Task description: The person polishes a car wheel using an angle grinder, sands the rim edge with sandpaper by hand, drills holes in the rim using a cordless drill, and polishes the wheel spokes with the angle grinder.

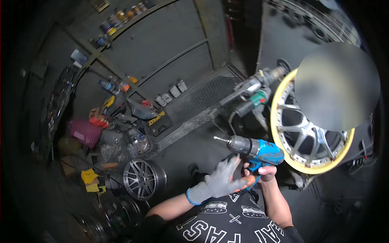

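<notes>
Drill (268,152): blue body, dark chuck
Glove (219,181): grey, blue cuff edge
Wheel (309,130): yellow lip, silver spokes
Shirt (227,227): black, white print

A case (163,126) reads "DEWALT"; a shirt (234,208), "FAS".

"What's under that round blur (337,86)?"

"Can't tell. It covers the upper right of the yellow-rimmed wheel (308,130)."

"And the handle of the drill (269,153)?"

"Mostly hidden by the right hand (267,173), whose fingers are only partly in sight. Whether the gloved left hand (221,180) touches the drill, I can't say."

"Can you read the containers (121,17) on the upper shelf?"

"Too small. The shirt (227,220) is cut off by the bottom edge, and the wheels (94,229) at lower left sink into darkness."
</notes>
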A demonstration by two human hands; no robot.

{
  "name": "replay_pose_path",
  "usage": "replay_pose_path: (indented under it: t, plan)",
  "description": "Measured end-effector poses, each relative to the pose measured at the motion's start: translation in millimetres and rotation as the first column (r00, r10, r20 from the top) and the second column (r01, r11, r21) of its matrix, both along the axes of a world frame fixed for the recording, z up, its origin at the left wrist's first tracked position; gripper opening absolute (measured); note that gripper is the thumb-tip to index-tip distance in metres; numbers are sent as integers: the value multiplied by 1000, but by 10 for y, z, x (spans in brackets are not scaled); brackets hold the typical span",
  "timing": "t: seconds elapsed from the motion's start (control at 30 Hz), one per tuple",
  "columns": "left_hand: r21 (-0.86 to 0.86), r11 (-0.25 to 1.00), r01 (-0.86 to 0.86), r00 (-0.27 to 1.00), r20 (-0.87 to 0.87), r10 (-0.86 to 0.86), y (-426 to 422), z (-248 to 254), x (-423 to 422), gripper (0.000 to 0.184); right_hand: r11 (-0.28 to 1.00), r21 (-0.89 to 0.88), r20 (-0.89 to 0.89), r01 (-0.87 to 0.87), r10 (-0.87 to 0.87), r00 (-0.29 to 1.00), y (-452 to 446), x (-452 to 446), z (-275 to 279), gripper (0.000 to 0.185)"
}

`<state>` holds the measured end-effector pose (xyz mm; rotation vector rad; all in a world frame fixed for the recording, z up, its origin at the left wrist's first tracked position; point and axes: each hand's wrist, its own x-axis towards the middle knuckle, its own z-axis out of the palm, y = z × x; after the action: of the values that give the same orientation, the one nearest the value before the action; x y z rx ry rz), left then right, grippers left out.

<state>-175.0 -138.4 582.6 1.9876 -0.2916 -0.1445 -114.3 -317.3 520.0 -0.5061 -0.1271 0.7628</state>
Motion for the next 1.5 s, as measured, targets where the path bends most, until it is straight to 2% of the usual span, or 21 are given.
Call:
replay_pose_path:
  t: [0.1, 0.13, 0.3, 0.37, 0.4, 0.53, 0.6, 0.73, 0.77, 0.83, 0.87, 0.9, 1.0, 1.03, 1.1, 1.17, 1.23, 1.27, 1.33, 1.37, 1.5]
  plan:
    - [65, 984, -166, 974, 169, 153, 737, -86, -248, 75, 985, 157, -57, -74, 84, 995, 746, 135, -114, 65]
    - [-16, 984, -180, 984, 1, 180, 1003, -128, -338, 76, 987, 144, -61, -68, 77, 995, 1019, 157, -137, 60]
    - [-21, 976, -218, 971, 93, 219, 2065, -231, -498, 77, 961, 237, -53, -142, 159, 986, 2302, 204, -305, 53]
    - [77, 964, -254, 956, 171, 239, 2352, -153, -520, 74, 953, 269, -91, -138, 167, 982, 2676, 212, -252, 56]
    - [-9, 970, -245, 958, 152, 243, 2487, -65, -476, 71, 929, 322, -51, -181, 208, 977, 2854, 246, -264, 59]
    - [52, 941, -334, 938, 119, 327, 2930, -44, -441, 73, 914, 311, -24, -260, 281, 959, 3388, 376, -193, 58]
    - [94, 943, -320, 948, 36, 318, 3118, -40, -348, 75, 927, 269, -53, -262, 286, 957, 3603, 498, -189, 59]
    - [218, 838, -501, 851, -52, 522, 3368, -176, -79, 85, 983, -53, 76, -179, 182, 980, 4178, 722, 14, 64]
    - [232, 808, -541, 824, -47, 565, 3443, -221, 2, 85, 973, -38, 75, -228, 230, 970, 4359, 768, 1, 64]
    - [323, 661, -678, 680, -67, 730, 3586, -326, 198, 85, 967, -140, 129, -213, 231, 964, 4664, 838, 10, 63]
    - [251, 601, -759, 621, -1, 784, 3696, -497, 254, 81, 954, -159, 145, -253, 276, 950, 4837, 890, 38, 62]
    - [278, 625, -729, 563, -276, 779, 3847, -468, 323, 71, 938, -207, 274, -278, 328, 904, 5030, 975, -65, 64]
    - [-115, 480, -870, 482, 11, 876, 4168, -867, 337, 58, 768, -533, 598, -356, 639, 484, 5453, 1324, -111, 77]
    - [-97, 411, -906, 414, -8, 910, 4319, -915, 318, 55, 766, -529, 596, -365, 642, 482, 5583, 1427, -98, 77]
    - [-122, 328, -937, 320, 82, 944, 4716, -954, 327, 51, 731, -682, 729, 31, 682, -47, 5794, 1621, -74, 77]
    - [76, 209, -975, 164, -386, 908, 5249, -884, 260, 46, 698, -715, 695, -38, 716, 61, 5855, 1726, -354, 79]
    - [-150, 167, -974, 191, -159, 969, 5867, -904, 271, 39, 572, -820, 560, -24, 810, 175, 5855, 1817, -596, 79]
    - [-165, 135, -977, 169, -215, 962, 6407, -1418, 76, 36, 451, -889, 424, -77, 875, 235, 5873, 1855, -646, 81]
    - [2, 158, -987, 154, -224, 962, 7064, -1057, 264, 31, 345, -938, 338, 20, 904, 263, 5862, 1849, -1004, 80]
    - [37, 167, -985, 166, -30, 986, 7578, -1481, 144, 26, 227, -970, 243, 91, 933, 265, 5771, 1862, -1211, 79]
    - [-213, 224, -951, 306, -543, 782, 9379, -1975, 292, 30, 108, -982, 180, 154, 775, 606, 5261, 1706, -1932, 70]
